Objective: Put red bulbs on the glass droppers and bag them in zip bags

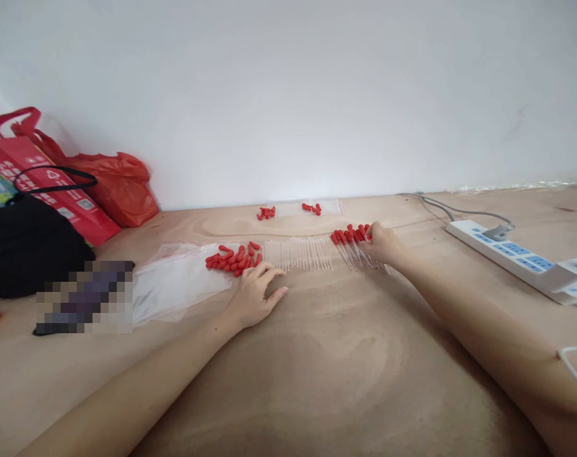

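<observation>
Beside a pile of loose red rubber bulbs (231, 259), my left hand (258, 293) rests with its fingers apart, near the left end of a row of thin clear tubes (298, 254). My right hand (379, 244) is at the right end of a row of clear tubes topped with red bulbs (349, 235). Its thumb and fingers are pinched at a red-bulbed tube there. The tube tips point toward me on the wooden table (317, 355).
Clear plastic bags (174, 285) lie at the left, beside a blurred dark item (91, 295), a black bag (31, 247) and red bags (121, 184). Small bags with red bulbs (311, 208) lie by the wall. A white power strip (511, 254) sits at the right.
</observation>
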Motion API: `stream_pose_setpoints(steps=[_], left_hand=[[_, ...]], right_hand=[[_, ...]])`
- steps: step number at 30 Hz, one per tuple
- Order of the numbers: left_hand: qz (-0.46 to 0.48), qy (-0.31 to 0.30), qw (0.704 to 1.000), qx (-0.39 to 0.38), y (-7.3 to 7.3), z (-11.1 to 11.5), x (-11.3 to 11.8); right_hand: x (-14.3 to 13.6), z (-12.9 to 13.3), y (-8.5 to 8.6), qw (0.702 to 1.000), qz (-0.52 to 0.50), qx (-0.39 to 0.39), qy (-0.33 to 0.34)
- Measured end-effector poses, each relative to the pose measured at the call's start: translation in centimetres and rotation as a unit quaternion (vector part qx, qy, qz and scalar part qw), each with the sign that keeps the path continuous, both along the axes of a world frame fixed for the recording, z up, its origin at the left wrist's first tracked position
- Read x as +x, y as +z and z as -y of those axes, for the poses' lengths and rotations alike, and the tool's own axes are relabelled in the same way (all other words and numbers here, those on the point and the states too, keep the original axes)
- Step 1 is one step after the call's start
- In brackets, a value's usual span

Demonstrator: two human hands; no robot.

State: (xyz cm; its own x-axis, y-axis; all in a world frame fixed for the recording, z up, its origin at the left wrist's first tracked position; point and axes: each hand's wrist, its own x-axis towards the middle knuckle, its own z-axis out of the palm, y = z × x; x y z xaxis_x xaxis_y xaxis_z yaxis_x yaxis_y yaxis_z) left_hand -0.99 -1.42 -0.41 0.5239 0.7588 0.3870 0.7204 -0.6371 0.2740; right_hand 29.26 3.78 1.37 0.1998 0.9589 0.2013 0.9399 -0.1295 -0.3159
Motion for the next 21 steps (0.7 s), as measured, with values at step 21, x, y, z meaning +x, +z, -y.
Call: stream_pose_setpoints(steps=[21], left_hand=[[-0.006, -0.017, 1.0, 0.006, 0.1, -0.1, 0.0]], right_hand=[[-1.7, -0.3, -1.1, 0.996, 0.081, -0.046, 0.011]])
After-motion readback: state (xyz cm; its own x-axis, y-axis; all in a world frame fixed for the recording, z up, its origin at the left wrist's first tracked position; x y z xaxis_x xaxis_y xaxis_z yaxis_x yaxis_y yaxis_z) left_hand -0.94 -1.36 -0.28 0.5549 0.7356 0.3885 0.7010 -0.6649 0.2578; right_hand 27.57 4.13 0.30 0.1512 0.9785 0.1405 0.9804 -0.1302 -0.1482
